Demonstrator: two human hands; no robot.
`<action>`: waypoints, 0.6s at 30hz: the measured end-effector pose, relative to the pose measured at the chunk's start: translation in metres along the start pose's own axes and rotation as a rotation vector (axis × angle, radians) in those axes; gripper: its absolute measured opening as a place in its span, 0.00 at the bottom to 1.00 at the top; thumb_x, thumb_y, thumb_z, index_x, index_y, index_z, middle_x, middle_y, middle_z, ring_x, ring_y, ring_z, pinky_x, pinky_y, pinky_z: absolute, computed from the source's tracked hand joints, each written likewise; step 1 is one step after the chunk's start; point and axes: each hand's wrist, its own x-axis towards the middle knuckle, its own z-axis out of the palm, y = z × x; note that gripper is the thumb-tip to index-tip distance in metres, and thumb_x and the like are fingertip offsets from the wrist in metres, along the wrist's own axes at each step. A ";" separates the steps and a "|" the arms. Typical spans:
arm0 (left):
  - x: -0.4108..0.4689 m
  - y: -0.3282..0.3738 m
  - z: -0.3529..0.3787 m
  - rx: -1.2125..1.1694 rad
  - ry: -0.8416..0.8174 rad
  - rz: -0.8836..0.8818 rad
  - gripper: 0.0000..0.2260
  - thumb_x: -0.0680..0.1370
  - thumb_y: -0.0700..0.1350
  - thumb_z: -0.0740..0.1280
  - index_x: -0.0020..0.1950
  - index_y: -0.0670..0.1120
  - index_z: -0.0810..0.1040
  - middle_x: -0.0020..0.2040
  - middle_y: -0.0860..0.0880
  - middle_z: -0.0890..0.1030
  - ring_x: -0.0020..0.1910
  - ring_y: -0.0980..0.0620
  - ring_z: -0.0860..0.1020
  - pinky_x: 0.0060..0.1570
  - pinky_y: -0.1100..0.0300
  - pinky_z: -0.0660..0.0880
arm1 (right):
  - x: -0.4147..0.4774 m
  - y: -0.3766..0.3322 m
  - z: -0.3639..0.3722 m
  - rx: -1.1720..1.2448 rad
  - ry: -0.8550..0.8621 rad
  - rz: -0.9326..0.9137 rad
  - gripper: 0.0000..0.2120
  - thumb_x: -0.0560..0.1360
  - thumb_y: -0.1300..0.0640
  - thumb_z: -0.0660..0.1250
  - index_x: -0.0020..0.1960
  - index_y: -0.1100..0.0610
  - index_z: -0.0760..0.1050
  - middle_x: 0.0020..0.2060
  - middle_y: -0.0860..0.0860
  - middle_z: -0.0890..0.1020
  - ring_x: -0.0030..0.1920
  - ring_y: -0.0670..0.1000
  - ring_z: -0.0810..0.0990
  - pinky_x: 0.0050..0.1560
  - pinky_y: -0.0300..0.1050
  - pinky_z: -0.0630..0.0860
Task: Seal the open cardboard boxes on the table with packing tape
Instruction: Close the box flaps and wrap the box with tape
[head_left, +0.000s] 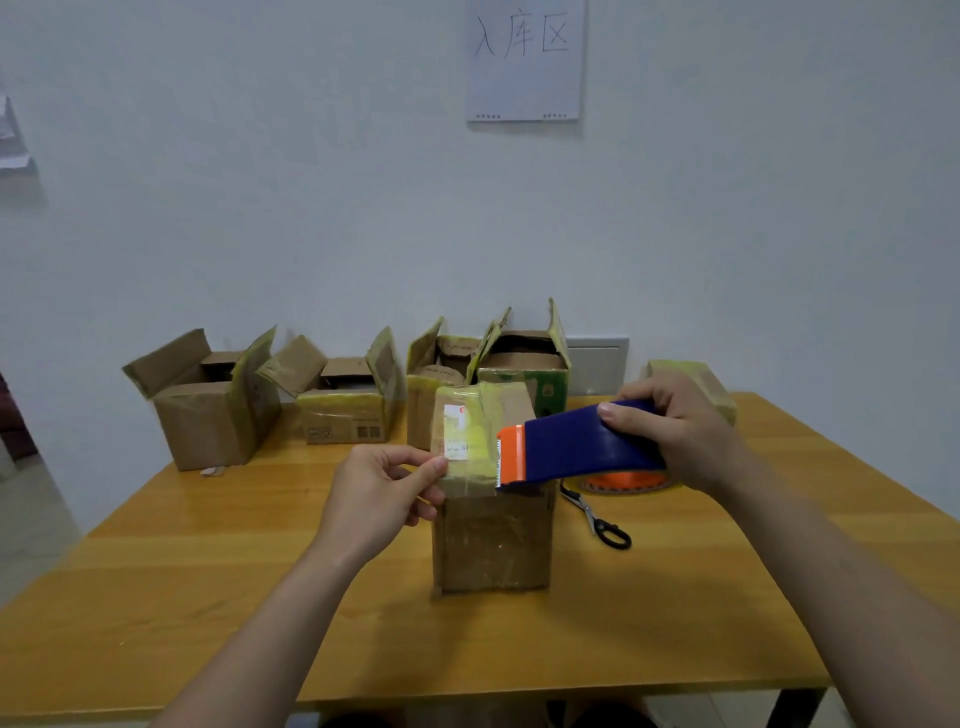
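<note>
At the middle of the table, the left hand (379, 493) pinches the end of a strip of yellowish clear tape (470, 465) between thumb and forefinger, its other fingers loosely curled, right at the upper left edge of the near box (493, 540). The right hand (680, 431) is wrapped round the blue body of the tape dispenser (582, 447), thumb on top, with the orange toothed end over the front top edge of the same box. The strip runs between the orange end and the left fingers; whether it already touches the cardboard cannot be told.

The near box stands upright on the wooden table (208, 597), its flaps down and a white label on its old tape. Just to its right lie black-handled scissors (597, 514), and behind them, partly hidden by the dispenser, an orange tape roll (623, 480).

Along the far edge stand four boxes with their flaps up: the left open box (208, 415), the second open box (348, 410), the third open box (431, 384) and the green open box (524, 379). A closed box (696, 379) sits at the far right, behind the right hand. On the wall hangs a paper sheet (524, 62) with handwritten characters.
</note>
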 end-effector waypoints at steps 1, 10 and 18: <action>0.000 0.000 -0.001 -0.001 -0.004 -0.001 0.05 0.80 0.47 0.72 0.53 0.49 0.87 0.37 0.47 0.87 0.34 0.48 0.85 0.34 0.57 0.80 | 0.000 0.001 0.001 -0.005 0.000 -0.002 0.19 0.77 0.44 0.65 0.43 0.60 0.81 0.33 0.51 0.84 0.34 0.49 0.82 0.34 0.37 0.75; 0.001 0.004 -0.001 -0.001 -0.019 -0.018 0.04 0.79 0.46 0.73 0.51 0.48 0.87 0.36 0.46 0.86 0.32 0.49 0.84 0.32 0.60 0.79 | 0.000 0.001 0.000 -0.014 0.011 -0.007 0.24 0.75 0.38 0.64 0.43 0.59 0.81 0.33 0.53 0.84 0.35 0.53 0.83 0.35 0.44 0.76; 0.001 0.005 -0.003 0.000 -0.023 -0.046 0.04 0.79 0.46 0.74 0.51 0.47 0.87 0.36 0.45 0.87 0.33 0.47 0.85 0.33 0.57 0.80 | -0.003 0.004 0.005 -0.004 0.000 -0.001 0.18 0.76 0.44 0.65 0.40 0.59 0.80 0.30 0.51 0.82 0.32 0.46 0.80 0.33 0.37 0.72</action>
